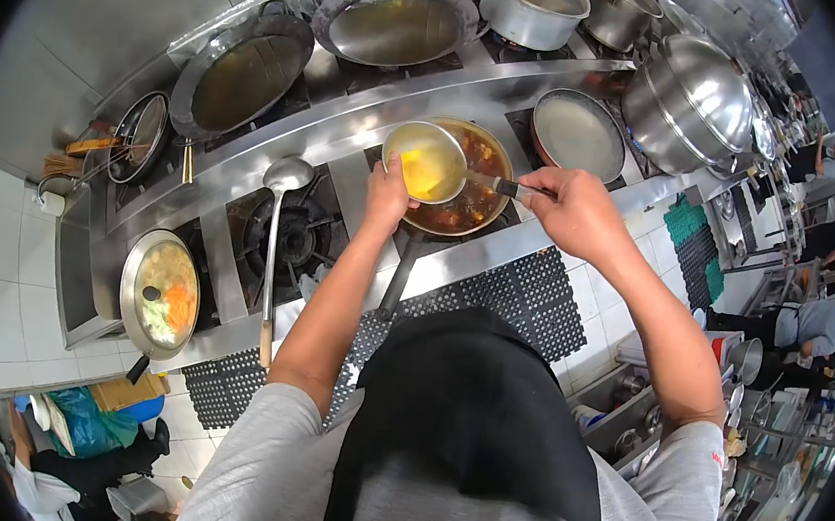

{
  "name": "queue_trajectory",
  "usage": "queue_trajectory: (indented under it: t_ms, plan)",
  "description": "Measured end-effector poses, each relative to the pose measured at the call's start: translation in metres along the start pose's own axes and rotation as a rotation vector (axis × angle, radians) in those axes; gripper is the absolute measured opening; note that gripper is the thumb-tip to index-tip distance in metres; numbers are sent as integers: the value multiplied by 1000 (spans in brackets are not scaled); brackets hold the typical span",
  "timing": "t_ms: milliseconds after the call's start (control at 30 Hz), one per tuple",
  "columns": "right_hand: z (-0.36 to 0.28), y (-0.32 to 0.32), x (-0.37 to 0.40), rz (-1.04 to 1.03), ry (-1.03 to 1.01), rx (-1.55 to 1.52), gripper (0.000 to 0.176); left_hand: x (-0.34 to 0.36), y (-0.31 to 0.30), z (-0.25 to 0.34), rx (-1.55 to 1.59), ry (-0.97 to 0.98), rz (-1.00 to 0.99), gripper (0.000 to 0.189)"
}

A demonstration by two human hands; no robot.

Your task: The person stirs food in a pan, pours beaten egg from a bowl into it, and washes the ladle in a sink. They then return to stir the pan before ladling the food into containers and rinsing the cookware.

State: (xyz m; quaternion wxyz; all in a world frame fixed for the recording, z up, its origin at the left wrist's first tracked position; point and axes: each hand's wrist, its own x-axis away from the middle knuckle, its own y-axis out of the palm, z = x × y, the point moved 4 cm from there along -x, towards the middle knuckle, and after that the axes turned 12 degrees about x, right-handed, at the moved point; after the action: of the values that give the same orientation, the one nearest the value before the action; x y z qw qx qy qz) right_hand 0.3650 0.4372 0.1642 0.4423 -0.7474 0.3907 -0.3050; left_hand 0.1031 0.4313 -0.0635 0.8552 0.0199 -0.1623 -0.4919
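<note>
The person's left hand (389,198) clasps one round, silver metal bowl (404,139) of yellow liquid, the right hand (575,213) closing its fingers around one black handle (510,187) at the rim, above one round pan (440,234) of red-brown food; beyond sit two wide, dark-metal woks (186,103).

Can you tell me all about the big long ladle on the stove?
The ladle has a round, shiny metal head and a long, straight metal handle with a light brown end that looks like wood. It lies over a burner with no flame that I can see. Its head points to the back, and its brown end sticks out past the front of the stove. Nobody is holding it.
</note>
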Motion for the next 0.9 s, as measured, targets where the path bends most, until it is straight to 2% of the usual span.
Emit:
queue_trajectory:
  t_ms: [67,167,267,300,400,467,600,700,800,833,900]
  plan:
    - [6,6,0,18,-38,-33,29,-1,2,4,16,-12,-25,60]
    - [17,1,-13,-122,118,-181,28,-18,-1,-11,8,-10,6,59]
    - [11,-1,-12,-24,91,-100,28,-9,7,10,58,-42,-21,58]
    - [16,2,-15,-58,20,-116,27,-11,8,9,40,-58,-14,58]
    - [28,-3,-16,-57,129,-206,26,-19,12,14,13,-83,2,55]
    - [34,6,-16,-59,100,-205,27,-16,16,19,25,-83,1,49]
    - [41,2,-14,-81,181,-369,26,-24,16,17,-13,-114,-22,50]
    - [42,12,-11,-38,81,-227,24,-19,21,26,15,-129,-47,51]
    - [51,4,-11,-94,206,-445,24,-19,20,22,-41,-157,-30,51]
    - [49,1,-9,-35,251,-420,25,-21,23,23,-26,-151,-48,53]
    - [53,13,-9,-110,186,-388,26,-23,23,21,-5,-147,-78,56]
